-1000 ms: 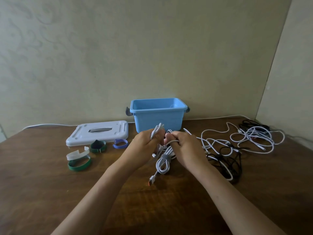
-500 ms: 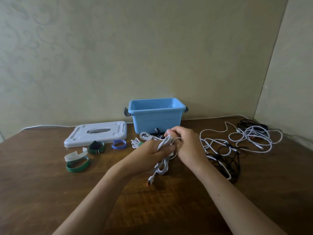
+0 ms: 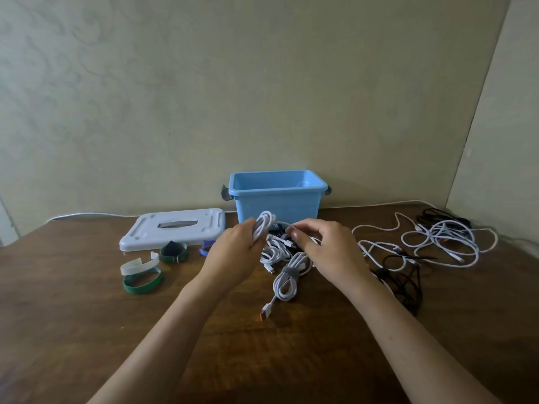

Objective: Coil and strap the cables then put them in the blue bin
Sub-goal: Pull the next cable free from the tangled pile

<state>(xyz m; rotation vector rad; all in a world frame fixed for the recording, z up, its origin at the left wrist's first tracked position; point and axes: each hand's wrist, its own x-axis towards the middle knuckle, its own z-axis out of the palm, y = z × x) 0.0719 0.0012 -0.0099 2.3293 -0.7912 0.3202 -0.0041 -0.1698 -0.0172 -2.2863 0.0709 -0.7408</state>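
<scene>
Nearest us, a strapped white coil (image 3: pixel 288 277) lies on the table (image 3: pixel 87 330), long axis running from its orange-tipped plug near us toward the blue bin (image 3: pixel 277 199). Above it our left hand (image 3: pixel 233 252) grips a white cable coil (image 3: pixel 262 227), loops upright (raised since half a second ago), and our right hand (image 3: pixel 326 249) pinches its trailing strand. Beyond stands the bin, open side up.
</scene>
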